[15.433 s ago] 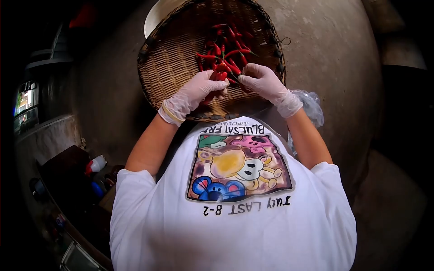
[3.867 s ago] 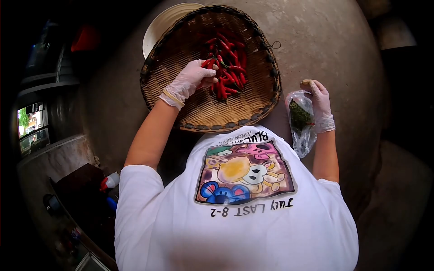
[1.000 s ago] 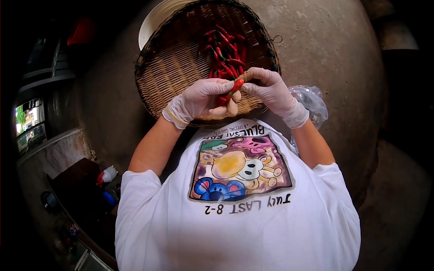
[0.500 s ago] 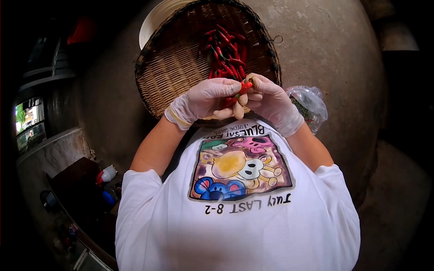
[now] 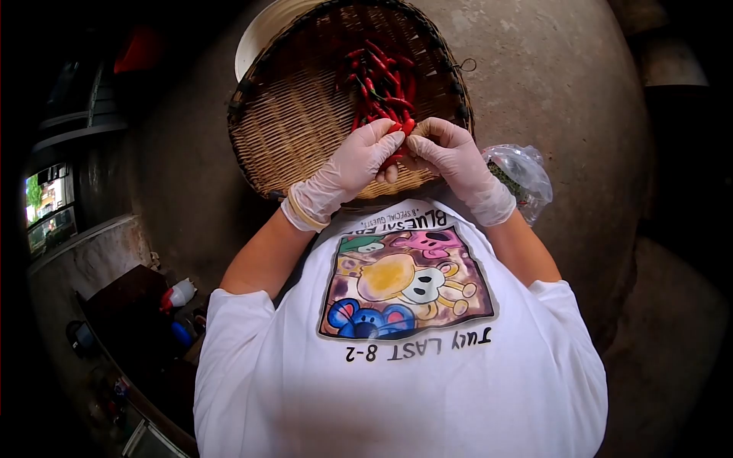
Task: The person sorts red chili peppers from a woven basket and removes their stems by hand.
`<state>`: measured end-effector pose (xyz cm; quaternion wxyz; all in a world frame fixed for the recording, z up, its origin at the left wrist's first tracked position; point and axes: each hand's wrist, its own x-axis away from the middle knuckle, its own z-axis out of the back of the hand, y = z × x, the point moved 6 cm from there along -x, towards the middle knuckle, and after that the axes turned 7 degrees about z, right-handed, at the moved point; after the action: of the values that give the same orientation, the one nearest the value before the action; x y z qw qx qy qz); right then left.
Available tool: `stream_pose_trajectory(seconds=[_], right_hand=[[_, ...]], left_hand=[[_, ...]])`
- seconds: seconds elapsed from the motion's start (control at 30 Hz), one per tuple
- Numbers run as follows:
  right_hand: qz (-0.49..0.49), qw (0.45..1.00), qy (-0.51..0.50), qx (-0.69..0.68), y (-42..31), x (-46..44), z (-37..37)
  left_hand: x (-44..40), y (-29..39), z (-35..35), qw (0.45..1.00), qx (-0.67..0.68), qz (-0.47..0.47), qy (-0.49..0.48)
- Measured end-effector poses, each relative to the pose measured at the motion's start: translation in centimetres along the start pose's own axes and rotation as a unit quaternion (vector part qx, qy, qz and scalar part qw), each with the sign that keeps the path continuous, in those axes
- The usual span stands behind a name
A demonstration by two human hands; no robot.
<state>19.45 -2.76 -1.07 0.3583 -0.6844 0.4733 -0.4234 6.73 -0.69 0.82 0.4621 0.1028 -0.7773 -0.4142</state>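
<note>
A few chillies (image 5: 408, 126), glossy bright red and plump, are gripped in the left hand (image 5: 355, 164) near the frame's upper centre, their stem ends hard to make out. More slim red chillies lie heaped, pointing various ways, a little green showing among them, in the upper centre, on the brown woven floor of a round basket (image 5: 294, 122).

a red-and-white object (image 5: 180, 295) sits near a blue object (image 5: 182, 333) at left.
</note>
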Motion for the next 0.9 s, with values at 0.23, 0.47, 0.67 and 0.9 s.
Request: stream_pose_trajectory(seconds=[0.23, 0.47, 0.67, 0.9], right_hand=[[0.037, 0.998, 0.032, -0.027, 0.2, 0.3, 0.5], [0.371, 0.824, 0.092, 0.419, -3.9, 2.2, -1.2], [0.149, 0.974, 0.147, -0.082, -1.0, -0.5, 6.0], [0.048, 0.943, 0.278, 0.175, 1.4, 5.2, 21.8]], left_hand=[[0.8, -0.2, 0.4, 0.998, 0.023, 0.026, -0.051], [0.5, -1.1, -0.2, 0.993, 0.064, 0.065, -0.079], [0.7, -0.1, 1.0, 0.994, 0.087, 0.051, -0.037], [3.0, 7.8, 13.1, 0.977, -0.026, -0.146, 0.155]])
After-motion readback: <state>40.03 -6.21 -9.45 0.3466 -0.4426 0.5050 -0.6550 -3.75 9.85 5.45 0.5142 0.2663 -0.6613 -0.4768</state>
